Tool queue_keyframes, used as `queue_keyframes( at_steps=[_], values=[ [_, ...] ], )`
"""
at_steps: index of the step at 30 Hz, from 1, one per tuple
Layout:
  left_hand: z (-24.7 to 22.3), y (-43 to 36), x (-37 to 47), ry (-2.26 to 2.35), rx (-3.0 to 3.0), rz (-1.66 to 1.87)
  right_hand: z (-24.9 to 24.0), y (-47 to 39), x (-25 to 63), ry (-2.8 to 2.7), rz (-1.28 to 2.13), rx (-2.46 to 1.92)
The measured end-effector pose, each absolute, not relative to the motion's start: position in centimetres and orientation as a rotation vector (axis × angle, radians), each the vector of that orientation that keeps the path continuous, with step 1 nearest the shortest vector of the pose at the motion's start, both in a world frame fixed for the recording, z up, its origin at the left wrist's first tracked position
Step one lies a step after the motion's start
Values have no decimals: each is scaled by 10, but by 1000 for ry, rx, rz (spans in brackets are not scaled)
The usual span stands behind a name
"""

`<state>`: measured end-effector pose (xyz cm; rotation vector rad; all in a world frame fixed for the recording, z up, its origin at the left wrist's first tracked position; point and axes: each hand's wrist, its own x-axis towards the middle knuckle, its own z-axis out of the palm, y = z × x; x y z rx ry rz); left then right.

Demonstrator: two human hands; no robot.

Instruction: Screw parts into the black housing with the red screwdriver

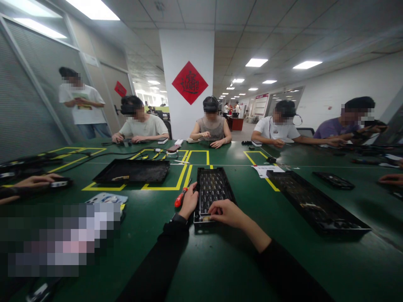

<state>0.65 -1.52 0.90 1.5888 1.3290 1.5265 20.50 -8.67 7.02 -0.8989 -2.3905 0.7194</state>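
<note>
A narrow black case [232,188] lies lengthwise in front of me, with rows of small shiny bit-like pieces inside. My left hand [189,200] grips its left edge, fingers closed along the side. Over the near right corner, my right hand [225,212] is closed in a pinch. Whatever sits between its fingertips is too small to make out. Just below those fingertips, a small yellowish patch [206,218] shows at the near end of the case. A screwdriver with a red-orange handle [179,199] lies beside my left hand.
Larger black trays lie to the left [147,173] and right [327,214] on the green table [220,268]. A white paper [267,170] is at the right tray's far end. A plastic packet [108,199] lies left. Several people sit around the table; another stands behind.
</note>
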Motion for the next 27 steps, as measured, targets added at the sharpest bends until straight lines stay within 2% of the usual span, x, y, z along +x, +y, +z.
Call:
queue_keyframes(
  at_steps=[27],
  values=[
    [6,-13,6,1337,1575,1533,71,-88,205,-2390,716,-898]
  ],
)
